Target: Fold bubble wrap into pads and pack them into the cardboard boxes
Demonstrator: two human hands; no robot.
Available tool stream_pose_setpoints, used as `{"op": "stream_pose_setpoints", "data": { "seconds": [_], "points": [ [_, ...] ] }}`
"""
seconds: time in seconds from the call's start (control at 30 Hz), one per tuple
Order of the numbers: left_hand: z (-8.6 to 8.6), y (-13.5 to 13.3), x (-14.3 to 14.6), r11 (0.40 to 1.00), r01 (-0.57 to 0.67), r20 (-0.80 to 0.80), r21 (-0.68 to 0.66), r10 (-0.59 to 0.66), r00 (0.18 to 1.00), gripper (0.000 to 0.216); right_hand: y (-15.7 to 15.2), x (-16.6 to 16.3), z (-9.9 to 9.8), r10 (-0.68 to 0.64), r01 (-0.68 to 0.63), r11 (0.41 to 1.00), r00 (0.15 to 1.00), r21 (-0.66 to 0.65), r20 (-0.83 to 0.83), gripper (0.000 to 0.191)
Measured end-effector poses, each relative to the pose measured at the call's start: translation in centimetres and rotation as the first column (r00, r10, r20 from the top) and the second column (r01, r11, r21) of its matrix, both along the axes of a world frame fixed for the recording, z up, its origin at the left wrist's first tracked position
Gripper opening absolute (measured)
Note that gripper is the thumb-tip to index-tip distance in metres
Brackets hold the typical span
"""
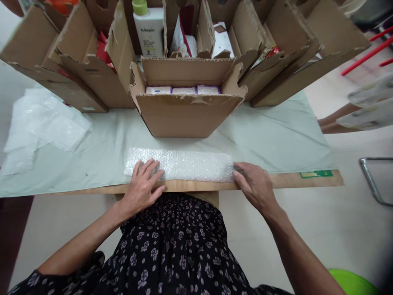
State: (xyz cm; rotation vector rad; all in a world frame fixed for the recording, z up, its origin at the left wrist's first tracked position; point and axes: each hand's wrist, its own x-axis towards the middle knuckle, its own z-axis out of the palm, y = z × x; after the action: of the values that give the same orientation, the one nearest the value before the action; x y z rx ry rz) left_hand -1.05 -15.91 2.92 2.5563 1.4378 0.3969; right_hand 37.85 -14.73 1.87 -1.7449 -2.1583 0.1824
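A long folded strip of bubble wrap [193,164] lies along the front edge of the table. My left hand [143,182] rests flat on its left end, fingers spread. At the strip's right end, my right hand [254,182] has its thumb and fingers closed about the edge. Just behind the strip stands an open cardboard box [184,116], upright, with white and purple packs [183,90] showing at its top.
Several tall cardboard bins [89,78] form a row at the back; one holds a white bottle [149,32] with a green cap. Loose bubble wrap sheets [46,123] lie at the left. Another person's legs [340,116] show at the right, and a green tub [351,282] below.
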Motion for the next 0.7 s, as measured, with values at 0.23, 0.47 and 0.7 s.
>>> {"op": "stream_pose_setpoints", "data": {
  "seconds": [0.23,0.47,0.7],
  "points": [
    [-0.5,0.7,4.6,0.993,0.097,0.094,-0.059,-0.091,0.991,0.039,3.4,-2.5,0.3,-0.215,0.217,0.938,0.976,-0.269,0.039,0.026],
    [-0.5,1.1,5.5,0.993,0.066,0.340,-0.099,-0.029,0.940,0.037,0.8,-3.9,4.1,-0.421,0.082,0.880,0.594,-0.469,-0.686,0.034],
    [2.1,1.5,3.8,0.779,0.234,0.778,-0.582,0.449,0.440,0.068,0.5,-13.2,7.0,-0.306,-0.293,0.867,0.324,-0.403,-0.895,0.060]
  ]
}}
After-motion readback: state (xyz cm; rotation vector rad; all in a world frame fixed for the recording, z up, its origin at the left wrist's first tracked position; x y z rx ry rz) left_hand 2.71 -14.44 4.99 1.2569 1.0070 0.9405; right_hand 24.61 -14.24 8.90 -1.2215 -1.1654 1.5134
